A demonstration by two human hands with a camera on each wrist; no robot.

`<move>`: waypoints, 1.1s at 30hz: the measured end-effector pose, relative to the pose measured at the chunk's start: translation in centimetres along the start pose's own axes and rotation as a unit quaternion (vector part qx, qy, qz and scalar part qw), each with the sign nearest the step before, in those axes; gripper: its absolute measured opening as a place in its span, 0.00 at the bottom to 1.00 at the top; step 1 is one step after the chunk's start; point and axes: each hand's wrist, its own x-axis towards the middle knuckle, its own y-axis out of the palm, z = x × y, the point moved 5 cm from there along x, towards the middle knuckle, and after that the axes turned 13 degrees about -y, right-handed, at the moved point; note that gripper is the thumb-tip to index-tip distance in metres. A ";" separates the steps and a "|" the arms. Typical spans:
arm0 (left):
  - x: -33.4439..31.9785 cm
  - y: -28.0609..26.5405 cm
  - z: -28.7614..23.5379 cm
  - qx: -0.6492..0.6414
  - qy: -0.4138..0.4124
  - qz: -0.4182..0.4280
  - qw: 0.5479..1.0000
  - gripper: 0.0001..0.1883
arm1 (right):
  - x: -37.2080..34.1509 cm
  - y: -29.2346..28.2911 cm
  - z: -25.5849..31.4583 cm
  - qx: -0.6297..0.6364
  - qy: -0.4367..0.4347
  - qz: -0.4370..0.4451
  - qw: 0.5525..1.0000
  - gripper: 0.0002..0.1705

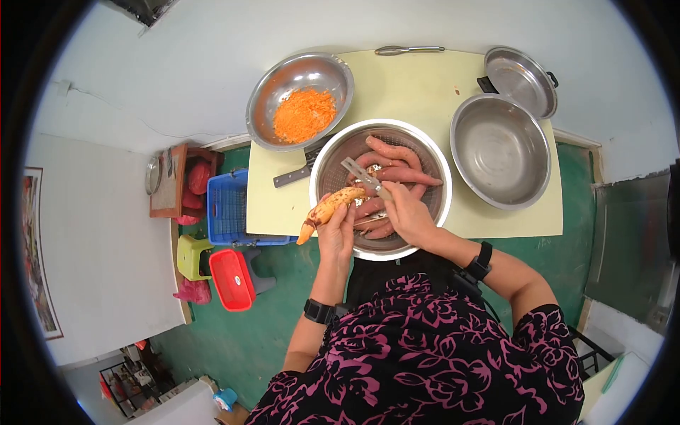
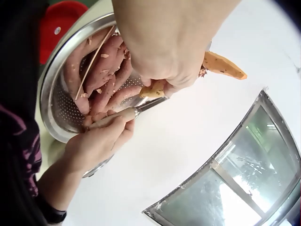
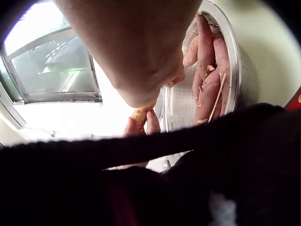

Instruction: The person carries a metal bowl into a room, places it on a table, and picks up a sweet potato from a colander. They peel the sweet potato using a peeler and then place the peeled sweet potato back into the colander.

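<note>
My left hand [image 1: 336, 230] grips a sweet potato [image 1: 329, 205] whose skin is mostly peeled off. Its orange flesh shows dark specks, and its tapered end points down to the left. In my right hand [image 1: 411, 216] is a peeler [image 1: 360, 172] with a flat metal head and a pale handle [image 2: 113, 118]. The peeler's head lies just beside the inner end of the potato. Both hands are over the near side of a perforated steel colander [image 1: 445, 177]. Several red-skinned sweet potatoes [image 1: 404, 175] lie in it, with bits of peel and a thin stick [image 2: 96, 61].
A steel bowl of shredded orange food [image 1: 304, 117] stands at the back left, near a knife [image 1: 292, 176]. An empty steel basin [image 1: 499, 152] and a shallow pan [image 1: 520, 78] are at right. Tongs [image 1: 409, 49] lie along the back edge. A blue crate [image 1: 227, 209] is left of the table.
</note>
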 end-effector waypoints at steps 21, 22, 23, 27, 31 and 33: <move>-1.6 -0.5 -2.3 -0.004 0.024 0.026 0.999 0.24 | 0.1 -0.8 -2.8 -0.018 -0.007 0.024 1.000 0.20; -1.6 -0.8 -2.4 0.029 0.025 0.036 0.999 0.25 | 0.3 -0.9 -1.8 0.007 -0.011 0.040 0.999 0.20; -1.4 -0.9 -2.3 0.044 0.030 0.051 0.997 0.25 | 0.7 -0.8 -1.0 0.047 0.003 0.051 0.998 0.21; -1.2 -1.2 -1.5 0.067 0.032 0.048 0.996 0.25 | 1.0 0.4 0.9 0.110 -0.034 0.062 0.991 0.22; -1.4 -0.7 -1.2 0.060 0.038 0.070 0.995 0.25 | 1.1 0.4 0.6 0.112 -0.011 0.073 0.991 0.23; -1.5 -0.8 -1.3 0.070 0.042 0.083 0.993 0.26 | 0.9 0.8 -0.8 0.082 -0.046 0.067 0.993 0.24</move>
